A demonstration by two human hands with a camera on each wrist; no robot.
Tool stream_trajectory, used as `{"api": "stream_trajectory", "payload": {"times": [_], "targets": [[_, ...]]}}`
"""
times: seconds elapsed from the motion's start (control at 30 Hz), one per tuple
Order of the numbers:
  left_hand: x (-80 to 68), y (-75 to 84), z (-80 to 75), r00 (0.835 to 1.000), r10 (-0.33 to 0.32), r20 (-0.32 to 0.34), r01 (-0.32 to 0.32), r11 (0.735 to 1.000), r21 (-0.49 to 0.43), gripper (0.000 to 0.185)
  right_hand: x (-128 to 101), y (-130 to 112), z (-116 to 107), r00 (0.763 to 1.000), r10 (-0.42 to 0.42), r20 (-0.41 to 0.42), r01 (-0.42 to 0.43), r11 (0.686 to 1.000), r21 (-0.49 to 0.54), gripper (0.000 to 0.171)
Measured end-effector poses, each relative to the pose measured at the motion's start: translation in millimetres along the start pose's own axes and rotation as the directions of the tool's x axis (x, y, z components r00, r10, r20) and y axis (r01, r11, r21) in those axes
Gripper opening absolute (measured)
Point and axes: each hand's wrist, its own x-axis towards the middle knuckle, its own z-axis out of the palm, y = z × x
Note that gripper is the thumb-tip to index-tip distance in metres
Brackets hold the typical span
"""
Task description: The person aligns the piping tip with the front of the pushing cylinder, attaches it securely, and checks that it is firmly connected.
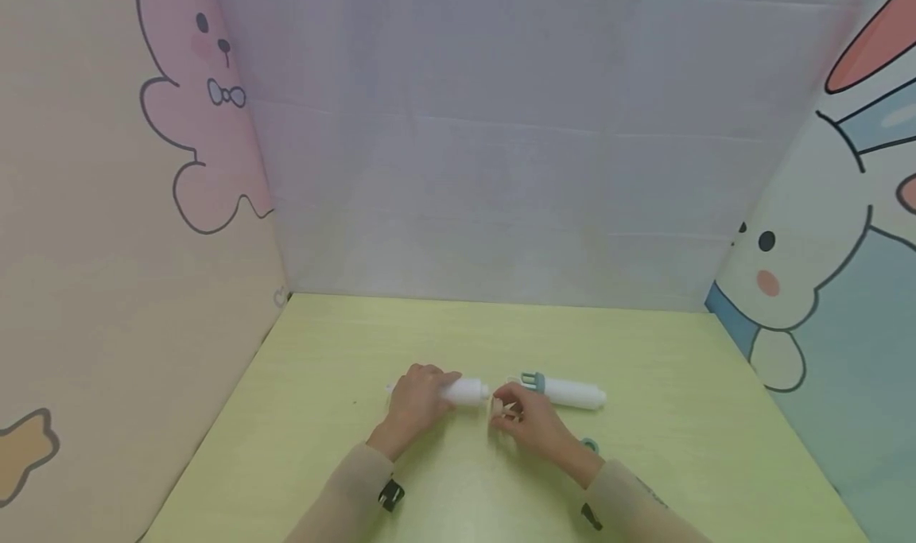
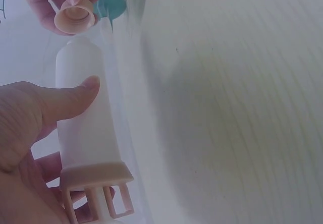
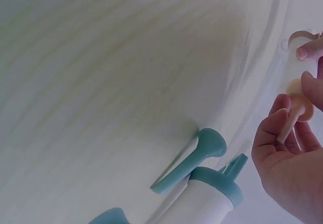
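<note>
Two hands bring a beige nozzle up to a white tube on a green table.

Head view: the left hand [image 1: 415,404] grips the white tube [image 1: 467,391] at table centre; the right hand [image 1: 525,420] pinches a beige nozzle [image 1: 501,408] at the tube's 3 o'clock end, apparently not yet fitted. A second tube with a teal end [image 1: 568,392] lies beyond.
Left wrist view: the thumb [image 2: 70,100] presses the tube [image 2: 83,118], its contents not discernible; its beige collar [image 2: 96,176] is on.
Right wrist view: a loose teal nozzle [image 3: 194,156] lies at 7 o'clock of the fingers [image 3: 275,128].
</note>
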Motion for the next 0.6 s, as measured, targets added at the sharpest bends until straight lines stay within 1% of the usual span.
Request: {"api": "stream_trajectory", "payload": {"times": [0.2,0.4,0.6], "targets": [[-3.2,2.1,-4.0,1.0,0.023,-0.021,-0.023,1.0,0.019,0.045,1.5,-0.5,-3.1,1.0,-0.017,-0.02,0.017,1.0,-0.006,0.031],[-6.5,6.7,-6.2,0.997,0.065,-0.04,-0.065,0.998,0.009,0.044,2.6,1.4,-5.0,0.999,-0.032,-0.031,0.032,0.999,0.015,0.029],[-7.6,9.0,-5.4,0.996,0.072,-0.047,-0.071,0.997,0.027,0.045,3.2,3.4,-5.1,0.999,-0.031,-0.03,0.031,0.999,0.007,0.029]]}}
